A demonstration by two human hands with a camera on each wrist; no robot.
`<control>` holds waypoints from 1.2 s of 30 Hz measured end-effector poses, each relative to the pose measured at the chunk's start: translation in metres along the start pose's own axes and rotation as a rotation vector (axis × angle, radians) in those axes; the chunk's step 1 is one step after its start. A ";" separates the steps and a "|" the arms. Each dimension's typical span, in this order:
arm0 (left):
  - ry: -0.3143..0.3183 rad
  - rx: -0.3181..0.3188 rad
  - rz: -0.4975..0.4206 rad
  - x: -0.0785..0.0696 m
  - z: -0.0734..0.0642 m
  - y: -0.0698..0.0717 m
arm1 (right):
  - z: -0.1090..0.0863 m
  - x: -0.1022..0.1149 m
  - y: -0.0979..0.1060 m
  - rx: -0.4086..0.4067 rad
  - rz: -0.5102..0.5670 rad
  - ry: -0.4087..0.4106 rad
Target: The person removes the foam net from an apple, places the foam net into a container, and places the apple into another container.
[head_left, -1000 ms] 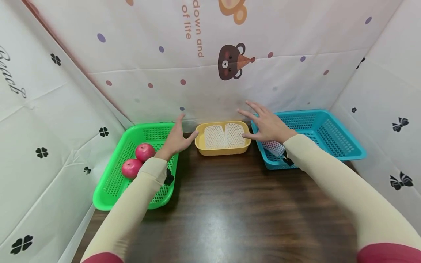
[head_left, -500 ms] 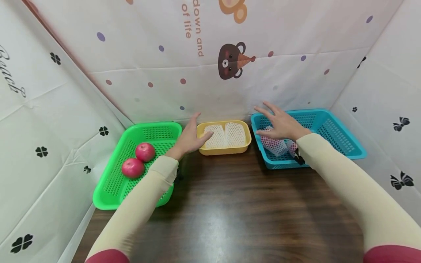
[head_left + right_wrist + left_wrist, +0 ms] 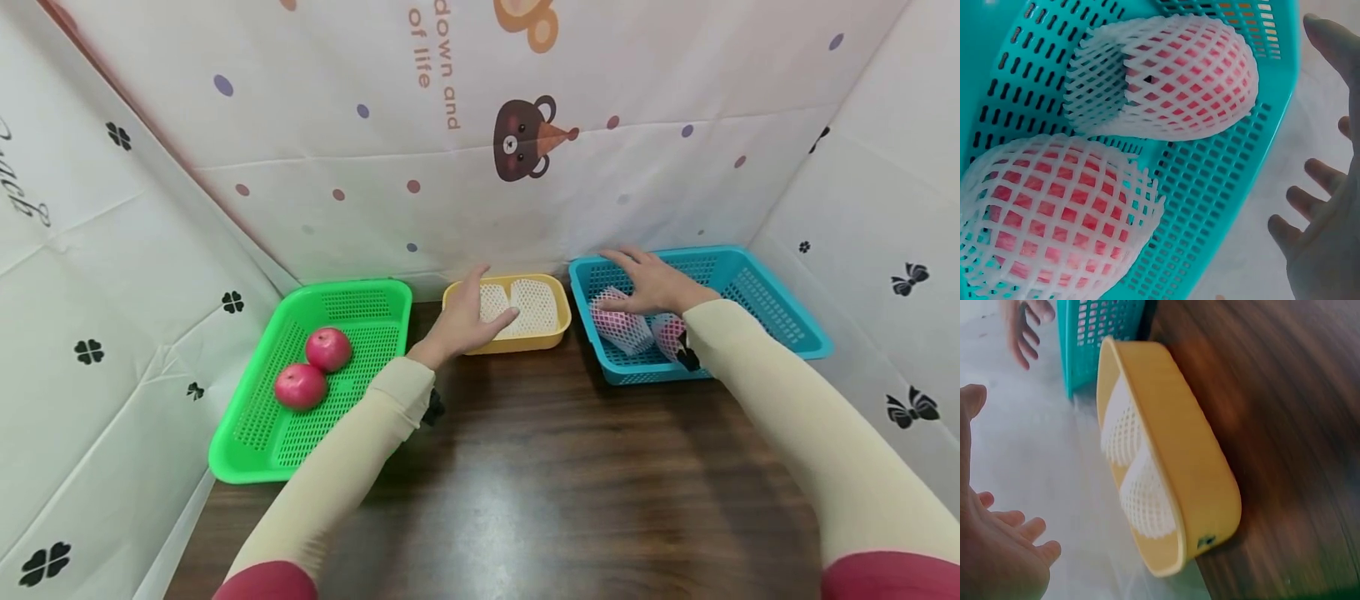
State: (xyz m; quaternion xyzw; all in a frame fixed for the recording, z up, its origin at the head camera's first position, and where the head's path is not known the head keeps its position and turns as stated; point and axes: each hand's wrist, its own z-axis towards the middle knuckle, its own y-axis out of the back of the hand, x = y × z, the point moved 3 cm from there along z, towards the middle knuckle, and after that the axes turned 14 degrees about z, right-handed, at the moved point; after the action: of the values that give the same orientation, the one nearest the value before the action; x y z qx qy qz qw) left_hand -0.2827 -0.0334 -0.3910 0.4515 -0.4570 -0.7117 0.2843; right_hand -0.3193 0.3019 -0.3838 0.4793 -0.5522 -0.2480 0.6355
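Observation:
My left hand (image 3: 463, 321) hovers over the left end of a yellow tray (image 3: 564, 327), thumb and fingers spread, holding nothing. In that tray lie two white foam net sleeves (image 3: 535, 307), side by side. The left wrist view shows the same tray (image 3: 1179, 431) beyond my spread fingers. Over the left part of a blue basket (image 3: 780, 312) is my right hand (image 3: 654, 283), fingers apart and gripping nothing. Beneath it sit two red apples in white foam nets, one netted apple (image 3: 1191, 78) toward the basket's corner and another netted apple (image 3: 1054, 212) beside it.
At the left a green basket (image 3: 247, 433) holds two bare red apples (image 3: 328, 348). The baskets and the tray stand on a dark wooden table (image 3: 525, 467) against a printed white cloth wall (image 3: 337, 117), with more cloth at both sides.
The left hand has moved right, from the green basket's edge to over the yellow tray. The right hand has shifted right from the tray's edge to over the blue basket, revealing the netted apples.

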 end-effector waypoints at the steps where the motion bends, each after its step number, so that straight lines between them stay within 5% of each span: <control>1: -0.003 0.003 0.001 -0.002 0.001 -0.002 | 0.000 -0.002 0.000 0.011 0.010 -0.017; 15: -0.067 0.084 -0.019 -0.029 0.001 -0.039 | 0.008 -0.011 0.004 0.164 0.120 -0.191; 36: -0.130 0.158 -0.043 -0.068 0.003 -0.078 | 0.027 -0.013 -0.007 0.335 0.080 -0.384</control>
State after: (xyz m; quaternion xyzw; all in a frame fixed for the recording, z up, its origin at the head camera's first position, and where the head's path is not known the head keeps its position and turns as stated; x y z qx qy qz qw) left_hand -0.2552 0.0562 -0.4355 0.4350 -0.5196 -0.7071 0.2022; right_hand -0.3463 0.3012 -0.3978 0.4998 -0.7145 -0.2143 0.4403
